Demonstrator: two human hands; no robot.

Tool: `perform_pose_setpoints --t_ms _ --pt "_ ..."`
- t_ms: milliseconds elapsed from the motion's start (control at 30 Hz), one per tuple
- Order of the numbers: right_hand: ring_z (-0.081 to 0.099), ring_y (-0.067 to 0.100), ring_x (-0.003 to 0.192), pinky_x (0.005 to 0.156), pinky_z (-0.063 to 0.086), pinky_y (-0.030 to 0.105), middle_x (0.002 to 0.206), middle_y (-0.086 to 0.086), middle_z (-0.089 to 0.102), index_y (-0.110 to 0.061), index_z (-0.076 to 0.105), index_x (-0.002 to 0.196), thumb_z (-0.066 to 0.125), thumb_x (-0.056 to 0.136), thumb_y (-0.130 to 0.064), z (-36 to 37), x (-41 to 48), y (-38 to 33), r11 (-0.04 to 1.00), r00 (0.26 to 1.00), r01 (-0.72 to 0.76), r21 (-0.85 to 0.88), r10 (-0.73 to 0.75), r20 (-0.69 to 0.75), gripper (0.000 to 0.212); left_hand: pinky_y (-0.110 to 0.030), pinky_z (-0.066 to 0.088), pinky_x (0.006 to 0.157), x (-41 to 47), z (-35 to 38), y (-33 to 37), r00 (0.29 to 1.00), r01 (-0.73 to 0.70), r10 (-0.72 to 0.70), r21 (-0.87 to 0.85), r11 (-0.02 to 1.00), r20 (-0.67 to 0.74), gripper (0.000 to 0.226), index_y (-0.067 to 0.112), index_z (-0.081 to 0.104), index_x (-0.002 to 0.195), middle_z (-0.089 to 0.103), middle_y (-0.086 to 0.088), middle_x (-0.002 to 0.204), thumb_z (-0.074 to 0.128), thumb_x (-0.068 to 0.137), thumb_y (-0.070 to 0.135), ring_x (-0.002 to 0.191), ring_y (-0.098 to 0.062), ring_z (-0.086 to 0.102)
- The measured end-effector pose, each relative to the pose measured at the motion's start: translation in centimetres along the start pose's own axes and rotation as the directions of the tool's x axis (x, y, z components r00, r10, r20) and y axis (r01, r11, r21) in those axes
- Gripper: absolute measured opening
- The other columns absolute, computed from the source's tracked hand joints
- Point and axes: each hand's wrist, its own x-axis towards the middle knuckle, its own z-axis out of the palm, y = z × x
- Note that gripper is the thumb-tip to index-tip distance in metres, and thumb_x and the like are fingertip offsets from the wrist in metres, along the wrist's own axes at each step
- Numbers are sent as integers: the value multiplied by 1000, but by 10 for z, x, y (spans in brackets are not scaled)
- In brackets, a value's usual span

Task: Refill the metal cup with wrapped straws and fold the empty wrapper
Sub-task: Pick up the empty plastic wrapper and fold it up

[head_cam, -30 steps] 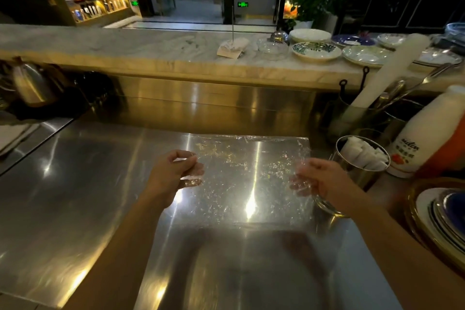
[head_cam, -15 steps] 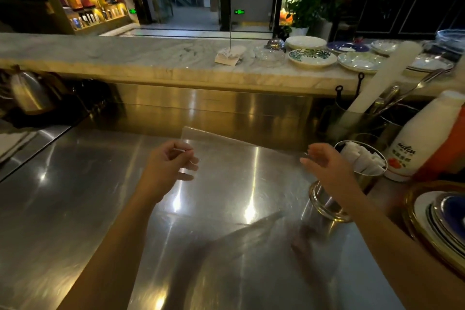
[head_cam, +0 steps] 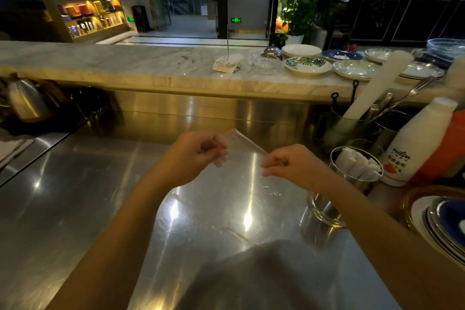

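A clear plastic wrapper (head_cam: 241, 173) hangs in the air above the steel counter, held by its top edge. My left hand (head_cam: 193, 156) pinches its upper left corner. My right hand (head_cam: 292, 165) pinches the upper right corner. The sheet droops below both hands and reflects the lights. To the right stands the metal cup (head_cam: 327, 214), its mouth full of white wrapped straws (head_cam: 357, 165). My right forearm passes just in front of the cup.
The steel counter (head_cam: 63, 196) spreads left and front. A white bottle (head_cam: 420, 143) and utensil holders (head_cam: 352, 121) stand behind the cup. Stacked plates (head_cam: 442, 221) sit at the right edge. A kettle (head_cam: 25, 103) is at far left, dishes (head_cam: 308, 65) on the marble ledge.
The wrapper was spread wide over the counter one second ago. Both hands have lifted it and come much closer together, so the sheet now hangs narrower between them.
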Motion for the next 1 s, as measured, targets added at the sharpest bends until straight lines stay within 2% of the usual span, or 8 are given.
perform_pose_setpoints --t_ms 67,233,367,433,567,700,900,1000 --pt "62 5 71 65 49 12 76 -5 67 -16 69 85 71 76 -14 -7 0 -2 998 1000 15 53 -14 -26 9 -17 53 69 3 -6 -5 1000 1 -1 -30 1000 8 5 16 64 88 69 1 78 63 84 17 73 -8 67" --pt "66 3 61 58 53 13 67 -3 71 -15 68 76 70 72 -2 -26 -11 0 927 991 36 374 15 -134 14 -25 55 66 0 -22 -20 989 69 -112 -357 932 -100 45 12 65 92 73 0 78 66 72 52 74 -17 69" --pt "70 17 69 63 58 26 69 3 73 -7 68 80 69 63 -15 -32 -18 8 794 979 16 608 113 -173 20 -33 55 67 -2 -14 -33 967 167 -253 -819 548 27 48 14 64 86 69 -6 76 64 67 58 73 -24 65" --pt "70 17 69 64 57 29 68 3 73 -6 67 81 68 63 -15 -29 -19 11 749 975 -27 662 166 -148 20 -39 52 76 -1 -2 -34 954 223 -282 -867 445 101 59 7 58 107 68 -13 93 61 70 54 86 -30 61" --pt "69 14 64 59 56 26 67 3 73 -3 65 82 66 69 -5 -21 -19 11 662 971 -31 748 198 -135 13 -43 56 79 -2 26 -26 952 283 -265 -768 575 153 79 8 49 122 72 -9 101 75 60 50 96 -30 66" --pt "68 15 65 59 55 26 69 6 73 4 63 89 65 70 -7 -21 -21 14 648 958 -19 761 229 -170 22 -38 58 69 -1 43 -26 929 325 -355 -683 654 102 64 6 46 123 74 -12 95 76 67 14 88 -31 69" --pt "69 14 64 57 56 24 68 7 70 1 64 83 66 69 -4 -22 -24 24 646 936 -34 762 288 -203 16 -30 56 54 0 46 -34 881 294 -465 -671 681 -87 20 8 60 80 73 -5 71 74 66 2 66 -21 69" --pt "71 18 71 59 57 24 73 7 72 -2 67 83 69 65 -12 -19 -23 26 654 930 -43 755 302 -208 21 -28 56 52 0 48 -35 876 258 -463 -685 682 -131 17 11 59 70 72 -2 67 72 68 0 63 -18 69"
